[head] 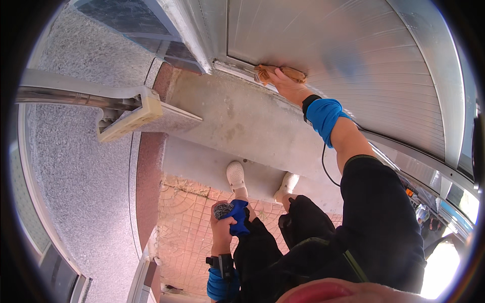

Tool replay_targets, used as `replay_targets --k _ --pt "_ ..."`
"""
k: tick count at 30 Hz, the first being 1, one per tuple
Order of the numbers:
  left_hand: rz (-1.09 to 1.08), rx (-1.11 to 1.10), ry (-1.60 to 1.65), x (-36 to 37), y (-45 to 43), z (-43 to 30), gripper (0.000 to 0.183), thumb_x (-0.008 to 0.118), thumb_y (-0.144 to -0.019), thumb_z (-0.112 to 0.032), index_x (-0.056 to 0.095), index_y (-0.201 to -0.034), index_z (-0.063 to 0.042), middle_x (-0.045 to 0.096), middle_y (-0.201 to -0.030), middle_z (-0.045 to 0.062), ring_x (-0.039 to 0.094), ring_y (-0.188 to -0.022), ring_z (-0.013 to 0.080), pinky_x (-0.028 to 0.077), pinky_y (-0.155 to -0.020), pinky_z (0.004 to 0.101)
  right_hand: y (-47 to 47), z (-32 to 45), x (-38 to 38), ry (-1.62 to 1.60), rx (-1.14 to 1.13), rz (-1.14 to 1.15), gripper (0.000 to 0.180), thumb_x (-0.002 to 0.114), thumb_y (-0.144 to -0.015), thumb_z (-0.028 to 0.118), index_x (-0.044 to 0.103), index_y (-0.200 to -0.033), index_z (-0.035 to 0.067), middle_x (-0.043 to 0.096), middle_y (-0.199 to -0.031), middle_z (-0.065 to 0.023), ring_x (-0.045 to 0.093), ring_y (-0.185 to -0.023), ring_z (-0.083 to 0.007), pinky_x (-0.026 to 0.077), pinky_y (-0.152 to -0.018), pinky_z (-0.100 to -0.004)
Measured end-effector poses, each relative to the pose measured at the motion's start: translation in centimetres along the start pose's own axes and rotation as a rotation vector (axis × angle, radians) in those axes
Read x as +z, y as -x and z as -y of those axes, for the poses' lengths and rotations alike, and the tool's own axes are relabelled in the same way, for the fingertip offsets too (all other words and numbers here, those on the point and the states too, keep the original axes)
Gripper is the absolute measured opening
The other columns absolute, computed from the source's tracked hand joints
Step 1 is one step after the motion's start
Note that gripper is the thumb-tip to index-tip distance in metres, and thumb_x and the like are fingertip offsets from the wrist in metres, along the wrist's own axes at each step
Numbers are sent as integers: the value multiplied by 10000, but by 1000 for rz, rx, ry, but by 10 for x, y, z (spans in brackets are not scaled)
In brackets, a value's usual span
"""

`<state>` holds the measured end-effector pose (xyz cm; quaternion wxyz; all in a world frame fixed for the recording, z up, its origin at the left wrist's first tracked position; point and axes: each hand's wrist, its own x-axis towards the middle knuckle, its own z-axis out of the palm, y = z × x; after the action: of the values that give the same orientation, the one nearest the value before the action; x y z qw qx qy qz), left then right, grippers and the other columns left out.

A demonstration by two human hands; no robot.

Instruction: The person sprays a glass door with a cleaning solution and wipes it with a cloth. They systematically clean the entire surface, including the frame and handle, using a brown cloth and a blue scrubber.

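My right hand (285, 84) presses a brown cloth (294, 73) against the bottom edge of a metal door panel (341, 75), its fingers spread over the cloth. Low in the view, my left hand (222, 231) is closed around a steel wool scrubber (222, 210) and a blue cloth (238, 217), held away from the door above the tiled ground. Both forearms have blue sleeves pushed up and black bands at the wrists.
A concrete step (235, 110) runs below the door, and my feet in white clogs (235, 174) stand on the lower ledge. Pink paving tiles (185, 235) lie behind. At the left, a metal pipe (75, 97) and a cream bracket (130, 123) jut out from a speckled wall (87, 181).
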<state>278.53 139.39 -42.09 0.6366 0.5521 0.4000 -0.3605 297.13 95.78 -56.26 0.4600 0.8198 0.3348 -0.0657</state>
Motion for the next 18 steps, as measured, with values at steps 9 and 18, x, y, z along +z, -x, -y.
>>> replay_targets --k 9,18 --pt "185 31 42 28 33 -21 669 531 -546 152 568 -1188 -33 606 -999 89 615 -898 223 548 -764 300 95 -129 -101 -95 86 -22 262 622 -857 255 746 -1059 142 637 -1248 -37 384 -1339 -244 287 -1088 -427" --pt "221 83 100 39 64 -52 649 515 -558 169 575 -1173 -30 607 -1008 94 615 -867 234 549 -726 304 295 -251 -203 -223 433 -372 266 714 -737 269 732 -1002 255 621 -1160 77 456 -1286 -182 358 -1062 -406"
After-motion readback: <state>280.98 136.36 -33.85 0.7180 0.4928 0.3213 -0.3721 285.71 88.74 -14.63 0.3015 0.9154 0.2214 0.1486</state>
